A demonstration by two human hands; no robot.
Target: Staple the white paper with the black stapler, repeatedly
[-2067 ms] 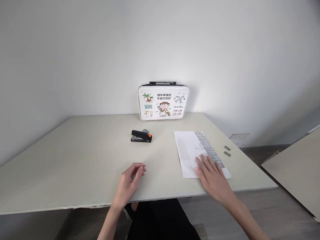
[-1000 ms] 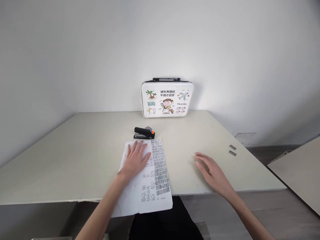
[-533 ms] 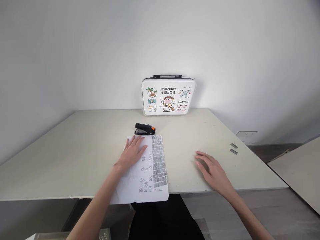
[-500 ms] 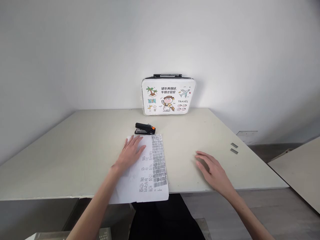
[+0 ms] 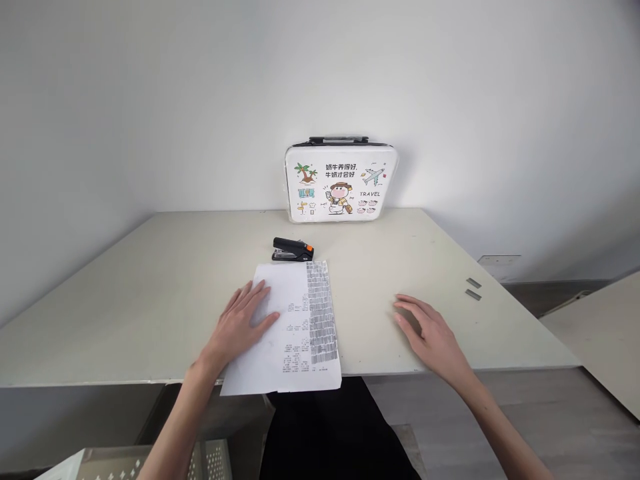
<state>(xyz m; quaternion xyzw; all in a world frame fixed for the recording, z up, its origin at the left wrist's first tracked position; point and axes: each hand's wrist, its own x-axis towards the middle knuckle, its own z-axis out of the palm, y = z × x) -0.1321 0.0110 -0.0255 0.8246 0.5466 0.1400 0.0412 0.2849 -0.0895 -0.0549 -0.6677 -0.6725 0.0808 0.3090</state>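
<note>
Printed paper (image 5: 295, 327) lies at the table's front edge, its near end sticking out past it. A dark scribbled band runs down its right side. My left hand (image 5: 245, 320) rests flat on the paper's left part, fingers spread, holding nothing. Just beyond the far edge of the paper lies a black stapler (image 5: 293, 250) with an orange piece at its right end. My right hand (image 5: 427, 330) is over the table to the right of the paper, fingers loosely curved and thumb apart, with nothing in it. Two small strips of staples (image 5: 473, 289) lie farther right.
A white case (image 5: 343, 183) with cartoon prints and a black handle stands against the wall at the back of the pale table (image 5: 150, 300). Below the table at left is a pale perforated container (image 5: 213, 460). Another pale surface (image 5: 600, 340) stands to the right.
My left hand has slid back toward me and to the left across the paper. My right hand keeps about the same place and pose. The whole view has shifted slightly.
</note>
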